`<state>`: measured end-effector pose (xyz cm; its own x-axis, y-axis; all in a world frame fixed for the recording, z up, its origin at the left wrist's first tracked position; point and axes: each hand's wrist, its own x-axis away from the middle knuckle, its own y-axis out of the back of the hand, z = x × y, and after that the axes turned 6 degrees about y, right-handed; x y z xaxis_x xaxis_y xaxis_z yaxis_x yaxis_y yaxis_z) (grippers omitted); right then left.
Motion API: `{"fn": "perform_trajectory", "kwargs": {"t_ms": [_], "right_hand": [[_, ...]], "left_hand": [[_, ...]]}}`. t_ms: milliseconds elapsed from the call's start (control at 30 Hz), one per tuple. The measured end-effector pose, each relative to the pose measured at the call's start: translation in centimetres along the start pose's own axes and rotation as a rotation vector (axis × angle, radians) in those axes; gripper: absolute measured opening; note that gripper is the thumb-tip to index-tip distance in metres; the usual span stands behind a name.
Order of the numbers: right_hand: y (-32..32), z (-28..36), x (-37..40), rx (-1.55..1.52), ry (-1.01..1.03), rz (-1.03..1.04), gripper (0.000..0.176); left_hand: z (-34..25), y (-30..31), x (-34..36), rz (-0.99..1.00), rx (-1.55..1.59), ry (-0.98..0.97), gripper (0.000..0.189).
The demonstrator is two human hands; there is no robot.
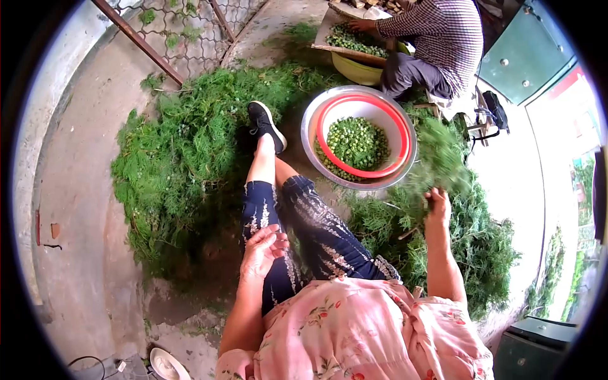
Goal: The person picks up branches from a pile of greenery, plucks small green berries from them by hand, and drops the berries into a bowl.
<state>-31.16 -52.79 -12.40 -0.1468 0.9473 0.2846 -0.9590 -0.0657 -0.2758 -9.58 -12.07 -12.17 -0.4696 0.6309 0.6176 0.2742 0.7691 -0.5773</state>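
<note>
My right hand (438, 206) is closed around the stem end of a leafy evergreen branch (440, 158), whose feathery green tip is smeared by motion. It is above a heap of cut branches (468, 237) on my right. Over my thigh, my left hand (263, 250) is half curled with its palm turned up, and I see nothing in it. Ahead of my knees stands a wide metal basin (308, 136) with a red-rimmed white bowl (400, 120) inside it. Small round green cones or berries (354, 142) and bits of leaf lie in the bowl.
A larger pile of evergreen branches (183, 152) spreads across the floor on my left, beside my black shoe (263, 120). Beyond the basin, a seated person in a checked shirt (437, 35) reaches over a tray of green pieces (354, 41) resting above a yellow-green tub (354, 71).
</note>
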Motion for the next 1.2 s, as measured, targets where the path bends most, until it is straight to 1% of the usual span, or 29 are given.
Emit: {"fn": "perform_trajectory", "kwargs": {"t_ms": [33,67,100,133,167,267,300,333,367,400,433,467,500,533,567,600,633,700,733,800,867,933,1000,1033,1133,1200], "right_hand": [[2.7,-0.1,-1.6,-0.059,0.059,-0.071,0.013],[6.9,-1.8,-5.0,-0.063,0.115,-0.072,0.016],[8.5,-0.5,-4.3,0.082,0.076,-0.097,0.026],[9.2,0.1,-4.0,0.255,-0.038,-0.334,0.032],[9.9,-0.5,-4.1,0.336,-0.044,-0.327,0.029],[14.9,-5.6,-7.1,0.581,-0.062,-0.296,0.023],[15.4,-6.4,-7.6,0.662,-0.07,-0.284,0.022],[10.6,-5.2,-3.6,0.505,-0.047,-0.221,0.023],[8.6,-6.1,-2.7,0.455,-0.071,-0.099,0.025],[5.2,-5.9,-0.5,0.36,-0.067,0.039,0.025],[1.7,-6.4,1.3,0.381,-0.084,0.064,0.026],[-0.8,-7.0,2.5,0.376,-0.091,0.268,0.027],[-4.4,-6.6,5.3,0.29,-0.109,0.401,0.027],[-7.9,-5.6,8.3,0.29,-0.136,0.516,0.026],[-10.5,-5.3,10.8,0.24,-0.204,0.64,0.024],[-11.9,-6.5,12.2,0.171,-0.284,0.772,0.022],[-13.7,-6.1,14.6,0.177,-0.339,0.881,0.027],[-15.6,-5.9,18.4,0.094,-0.566,1.089,0.031],[-15.5,-7.4,19.0,0.104,-0.627,1.174,0.031],[-15.0,-9.7,20.0,0.083,-0.743,1.216,0.034],[-13.4,-11.8,19.5,0.093,-0.828,1.122,0.036],[-13.4,-12.2,18.8,0.007,-0.836,1.072,0.036],[-13.7,-11.8,18.2,0.004,-0.806,1.046,0.034],[-13.7,-12.1,17.9,-0.075,-0.857,1.027,0.019],[-13.7,-12.7,18.2,0.054,-0.803,1.028,0.018],[-13.6,-13.1,18.4,0.081,-0.763,1.104,0.02]], "left_hand": [[0.1,0.0,0.1,0.011,0.023,-0.006,0.024],[0.2,0.1,0.0,0.017,0.023,-0.01,0.024],[0.2,0.2,-0.1,0.022,0.022,-0.014,0.024],[0.3,0.3,-0.3,0.028,0.021,-0.02,0.025],[0.3,0.4,-0.4,0.018,0.021,-0.007,0.024],[0.6,0.3,-0.5,0.009,0.022,-0.012,0.023],[0.7,0.4,-0.6,-0.003,0.021,-0.019,0.022],[0.7,0.3,-0.5,-0.001,0.034,-0.015,0.022],[0.7,0.3,-0.6,-0.001,0.041,-0.017,0.022],[0.8,0.3,-0.6,-0.004,0.049,-0.022,0.022],[0.8,0.3,-0.7,-0.003,0.046,-0.022,0.022],[0.7,0.1,-0.7,-0.009,0.061,-0.01,0.023],[0.6,0.0,-0.7,-0.02,0.052,-0.013,0.023],[0.7,-0.1,-0.7,-0.032,0.043,-0.013,0.024],[0.8,0.0,-0.7,-0.026,0.023,-0.019,0.023],[0.7,-0.3,-0.4,-0.034,0.019,-0.02,0.023],[0.9,-0.2,-0.5,-0.038,0.009,-0.034,0.022],[1.1,-0.3,-0.5,-0.064,0.018,-0.05,0.022],[1.2,-0.2,-0.5,-0.06,0.048,-0.06,0.022],[1.6,0.3,-0.9,-0.054,0.11,-0.08,0.022],[1.8,1.0,-0.7,-0.009,0.038,-0.092,0.024],[1.4,0.3,-0.1,-0.031,0.052,-0.076,0.025],[1.2,-0.1,0.1,-0.042,0.066,-0.097,0.026],[1.3,-0.2,0.2,-0.042,0.072,-0.108,0.026],[1.9,-0.3,0.7,-0.025,0.042,-0.148,0.026],[1.9,-0.8,1.3,-0.041,-0.017,-0.147,0.026]]}}
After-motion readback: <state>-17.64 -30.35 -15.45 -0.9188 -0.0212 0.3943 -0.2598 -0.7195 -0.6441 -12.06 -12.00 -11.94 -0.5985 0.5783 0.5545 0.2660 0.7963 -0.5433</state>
